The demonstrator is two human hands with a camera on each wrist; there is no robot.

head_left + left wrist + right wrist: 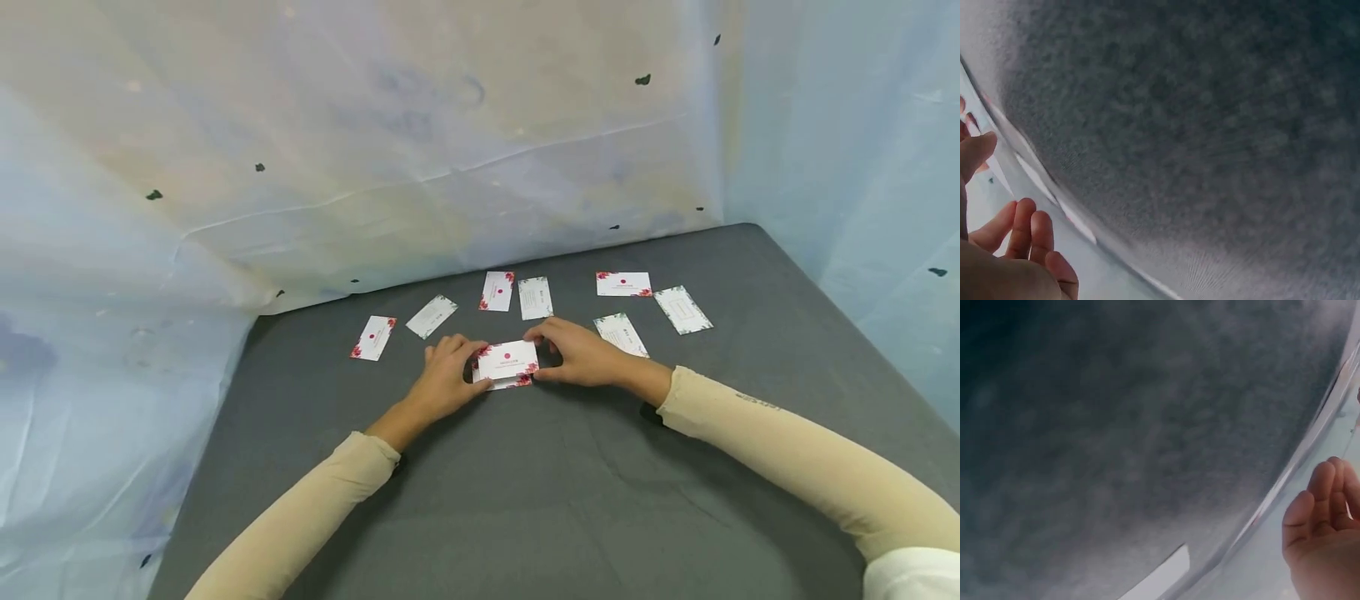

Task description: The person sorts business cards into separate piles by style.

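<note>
Farthest left, the gray table (450,500) was bordered by a pale patterned sheet (90,358), by which its far and right sides were also backed. Near the table's far left, a first red-flowered card (372,337) was set at a slant, followed by a first leaf-cornered card (432,317) tilted more strongly. Nearer the viewer, the left hand (442,377), extended from a beige left sleeve (292,525), was closed narrowly on the left end of the upper card (507,358), which was pinched between thumb and forefinger. The upper card was held near the middle of the table, over the lower card (513,382), whose near edge was left exposed; whether the two were touching could not be told. Beyond them, a second red-flowered card (497,291) and a second leaf-cornered card (536,298) were placed side by side, apart. The upper card's right end was likewise pinched by thumb and fingers of the right hand (581,354), behind which a beige right sleeve (795,450) was seen. Just past that hand, a third leaf-cornered card (621,333) was laid at an angle, with a third red-flowered card (624,284) placed beyond it. Farthest right, a fourth leaf-cornered card (682,310) was laid obliquely.
</note>
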